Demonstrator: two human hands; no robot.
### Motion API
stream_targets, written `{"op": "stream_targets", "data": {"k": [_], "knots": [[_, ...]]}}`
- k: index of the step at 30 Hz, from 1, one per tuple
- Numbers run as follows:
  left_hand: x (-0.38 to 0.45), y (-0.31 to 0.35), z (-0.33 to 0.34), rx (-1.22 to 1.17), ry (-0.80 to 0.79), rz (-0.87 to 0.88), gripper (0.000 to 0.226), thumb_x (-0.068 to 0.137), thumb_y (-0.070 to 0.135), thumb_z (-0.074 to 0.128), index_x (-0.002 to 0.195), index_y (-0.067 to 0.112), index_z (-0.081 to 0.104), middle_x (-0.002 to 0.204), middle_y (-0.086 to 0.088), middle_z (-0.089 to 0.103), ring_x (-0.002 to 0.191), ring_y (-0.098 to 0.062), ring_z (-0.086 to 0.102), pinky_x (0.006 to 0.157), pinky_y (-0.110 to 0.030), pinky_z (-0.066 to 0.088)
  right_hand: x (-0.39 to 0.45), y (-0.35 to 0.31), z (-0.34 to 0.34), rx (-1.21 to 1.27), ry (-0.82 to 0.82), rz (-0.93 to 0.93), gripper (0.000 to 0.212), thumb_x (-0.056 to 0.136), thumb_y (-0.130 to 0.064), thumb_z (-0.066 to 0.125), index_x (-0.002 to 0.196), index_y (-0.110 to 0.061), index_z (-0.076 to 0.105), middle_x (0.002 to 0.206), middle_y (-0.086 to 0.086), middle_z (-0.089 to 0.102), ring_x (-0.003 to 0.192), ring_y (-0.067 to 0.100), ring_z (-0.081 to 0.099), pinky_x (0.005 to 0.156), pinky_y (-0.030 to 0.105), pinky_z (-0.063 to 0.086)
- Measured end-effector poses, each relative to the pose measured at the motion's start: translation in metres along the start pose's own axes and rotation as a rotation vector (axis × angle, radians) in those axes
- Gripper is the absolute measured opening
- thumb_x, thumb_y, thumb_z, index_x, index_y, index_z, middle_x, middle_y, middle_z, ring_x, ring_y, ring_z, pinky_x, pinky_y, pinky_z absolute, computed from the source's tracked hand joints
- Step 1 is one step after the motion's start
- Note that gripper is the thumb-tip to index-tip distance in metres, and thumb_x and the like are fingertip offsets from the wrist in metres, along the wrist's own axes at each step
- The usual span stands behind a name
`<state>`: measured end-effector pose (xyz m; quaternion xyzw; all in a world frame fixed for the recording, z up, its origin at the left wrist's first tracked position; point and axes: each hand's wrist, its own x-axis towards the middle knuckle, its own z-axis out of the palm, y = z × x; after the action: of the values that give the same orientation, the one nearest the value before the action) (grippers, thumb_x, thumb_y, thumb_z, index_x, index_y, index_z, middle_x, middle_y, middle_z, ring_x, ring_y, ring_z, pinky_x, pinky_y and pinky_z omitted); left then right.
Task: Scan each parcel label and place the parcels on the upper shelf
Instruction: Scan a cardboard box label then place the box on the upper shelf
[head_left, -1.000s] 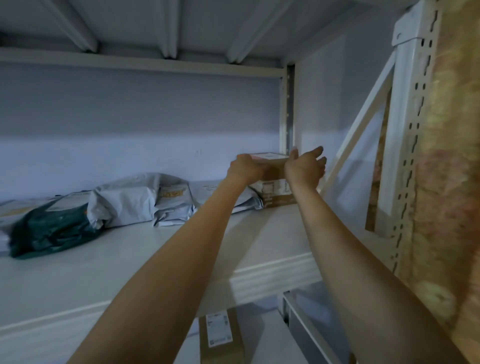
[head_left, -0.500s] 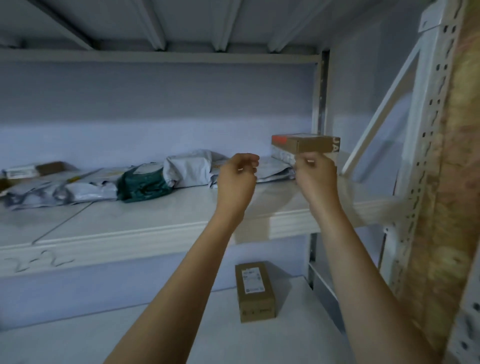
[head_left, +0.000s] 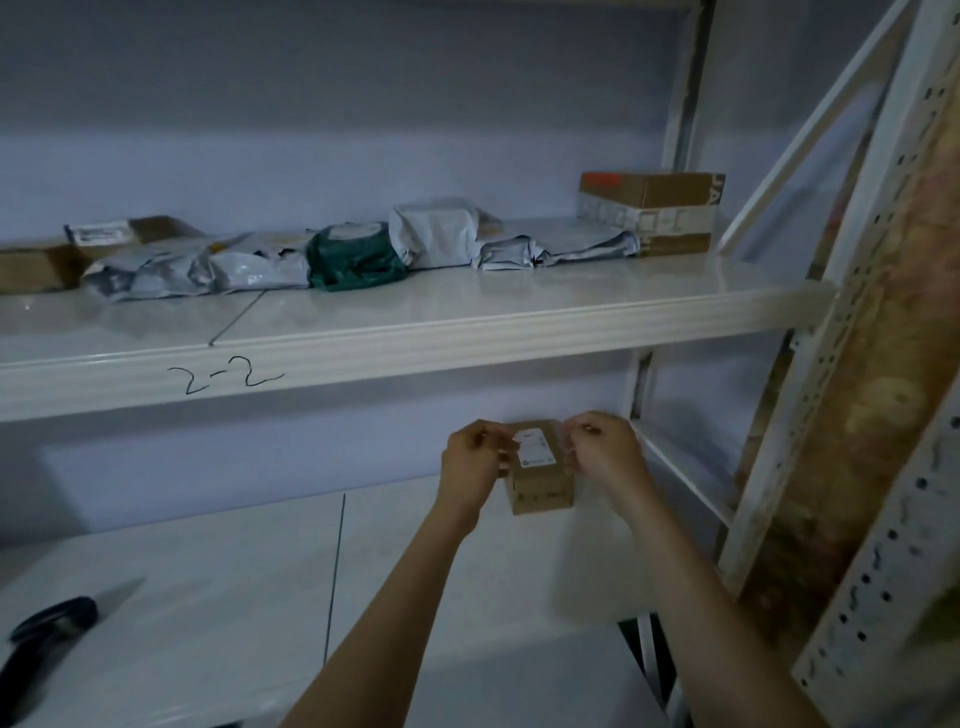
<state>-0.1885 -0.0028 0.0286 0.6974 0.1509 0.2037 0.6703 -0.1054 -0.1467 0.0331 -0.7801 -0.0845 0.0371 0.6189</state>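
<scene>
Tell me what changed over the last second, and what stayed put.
Both hands let go of the stacked box at the right end of the upper shelf and dropped to the lower shelf. The left hand and right hand now close in on either side of the small labelled box there; a firm grip cannot be confirmed. The mailer bags and stacked box stayed where they were.

Pale purple back wall (head_left: 311, 130), perforated white rack upright (head_left: 878, 415), brownish mottled surface (head_left: 852, 441) at right
</scene>
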Motion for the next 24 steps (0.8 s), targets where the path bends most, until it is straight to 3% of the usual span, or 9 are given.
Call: {"op": "stream_targets", "data": {"k": [3,6,9,13,17,19,21,24], "knots": [[0.024,-0.034,-0.005,-0.004,0.033,-0.107,0.03,0.098,0.01,0.038,0.102,0.005,0.067,0.094,-0.01,0.072,0.076,-0.02,0.067,0.067,-0.032,0.056,0.024,0.031,0.01,-0.035,0.01,0.056,0.025,0.09,-0.014,0.053,0.078,-0.025,0.071,0.093,0.01,0.073,0.089,0.033,0.071,0.083,0.051,0.06],[0.055,-0.068,-0.002,-0.003,0.037,-0.219,0.029,0.099,0.016,0.039,0.105,0.009,0.066,0.1,-0.01,0.071,0.082,-0.023,0.064,0.077,-0.036,0.055,0.054,0.062,0.018,-0.102,0.026,0.092,0.02,0.089,-0.018,0.051,0.077,-0.024,0.067,0.094,0.011,0.072,0.091,0.036,0.07,0.081,0.05,0.06],[0.084,-0.096,0.004,-0.015,0.025,-0.333,0.027,0.098,0.018,0.042,0.109,0.012,0.065,0.102,-0.007,0.068,0.086,-0.025,0.062,0.081,-0.037,0.054,0.085,0.087,0.026,-0.153,0.019,0.146,0.016,0.092,-0.02,0.051,0.087,-0.018,0.066,0.104,0.013,0.07,0.094,0.032,0.068,0.076,0.038,0.054],[0.119,-0.12,0.014,-0.1,0.029,-0.494,0.016,0.099,0.018,0.047,0.102,0.012,0.061,0.084,-0.002,0.058,0.072,-0.018,0.052,0.071,-0.032,0.046,0.121,0.11,0.031,-0.204,0.019,0.238,0.027,0.099,-0.023,0.045,0.11,-0.01,0.067,0.114,0.01,0.065,0.105,0.031,0.063,0.081,0.032,0.046],[0.153,-0.142,0.024,-0.144,0.028,-0.611,0.015,0.1,0.019,0.046,0.107,0.01,0.056,0.093,-0.006,0.055,0.08,-0.023,0.051,0.083,-0.039,0.042,0.161,0.135,0.039,-0.264,-0.067,0.321,0.024,0.102,-0.016,0.04,0.089,-0.009,0.059,0.1,0.011,0.059,0.077,0.019,0.054,0.069,0.029,0.038],[0.163,-0.152,0.03,-0.173,-0.009,-0.652,0.02,0.099,0.024,0.048,0.114,0.011,0.053,0.114,-0.011,0.052,0.1,-0.03,0.051,0.089,-0.043,0.043,0.179,0.148,0.045,-0.253,-0.118,0.369,0.026,0.102,-0.014,0.04,0.117,-0.007,0.059,0.12,0.017,0.057,0.098,0.026,0.059,0.077,0.029,0.04],[0.168,-0.164,0.034,-0.191,-0.043,-0.688,0.031,0.099,0.028,0.049,0.125,0.011,0.049,0.133,-0.013,0.044,0.119,-0.035,0.045,0.098,-0.048,0.04,0.193,0.159,0.049,-0.238,-0.132,0.443,0.048,0.103,-0.017,0.04,0.148,-0.001,0.038,0.145,0.019,0.046,0.128,0.035,0.05,0.092,0.033,0.042],[0.173,-0.179,0.04,-0.201,-0.061,-0.719,0.046,0.099,0.029,0.052,0.141,0.012,0.042,0.152,-0.013,0.031,0.139,-0.038,0.031,0.109,-0.053,0.032,0.202,0.166,0.054,-0.214,-0.15,0.537,0.062,0.103,-0.025,0.042,0.156,-0.002,0.02,0.158,0.016,0.032,0.141,0.035,0.038,0.109,0.039,0.037]]}}
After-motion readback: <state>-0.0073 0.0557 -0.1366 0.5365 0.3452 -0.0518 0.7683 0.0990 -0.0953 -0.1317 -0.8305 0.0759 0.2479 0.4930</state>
